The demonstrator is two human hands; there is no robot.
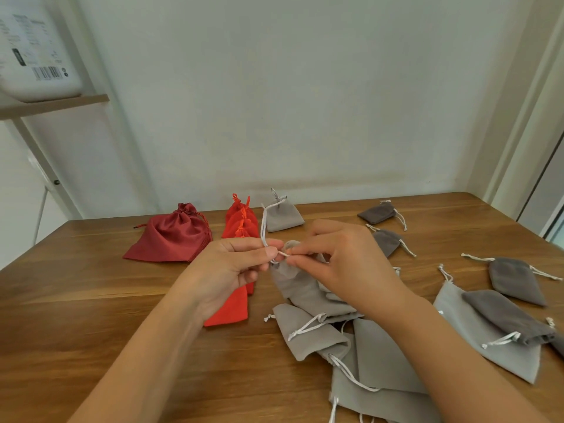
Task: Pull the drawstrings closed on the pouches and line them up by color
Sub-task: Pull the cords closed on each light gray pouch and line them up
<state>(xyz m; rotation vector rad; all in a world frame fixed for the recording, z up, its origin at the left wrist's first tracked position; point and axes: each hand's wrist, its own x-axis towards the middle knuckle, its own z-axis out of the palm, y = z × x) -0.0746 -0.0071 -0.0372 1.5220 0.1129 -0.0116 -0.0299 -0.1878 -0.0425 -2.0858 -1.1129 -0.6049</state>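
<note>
Both bare forearms reach in from the bottom of the frame and meet at its centre. The left hand (232, 270), palm turned inward, pinches a drawstring (264, 227) between thumb and forefinger. The right hand (345, 264), fingers curled, pinches the same drawstring, fingertips almost touching the left's.

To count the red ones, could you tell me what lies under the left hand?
A bright red pouch lies on the table there, its lower end showing. The left hand covers its top, so whether it is closed cannot be seen.
</note>
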